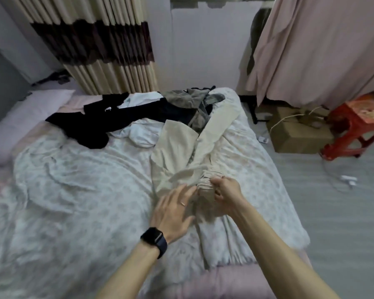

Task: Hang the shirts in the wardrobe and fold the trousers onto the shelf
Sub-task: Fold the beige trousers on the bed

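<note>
Pillow (pixel 20 126) sits at the left edge of the bed (pixel 73 201). Right of it a black garment (pixel 91 124) and a white one (pixel 143 134) sprawl unsorted, likely awaiting their turn. The left hand (pixel 173 210), fingers (pixel 183 190) spread and straight, lies on or just above the cream trousers (pixel 177 145), probably to smooth the cloth. They lie on the bed, legs pointing far. The right hand (pixel 227 195) pinches the gathered waistband (pixel 205 180), seemingly squaring it for folding. A cardboard box (pixel 298 137) and a red stool (pixel 352 130) stand at the right.
</note>
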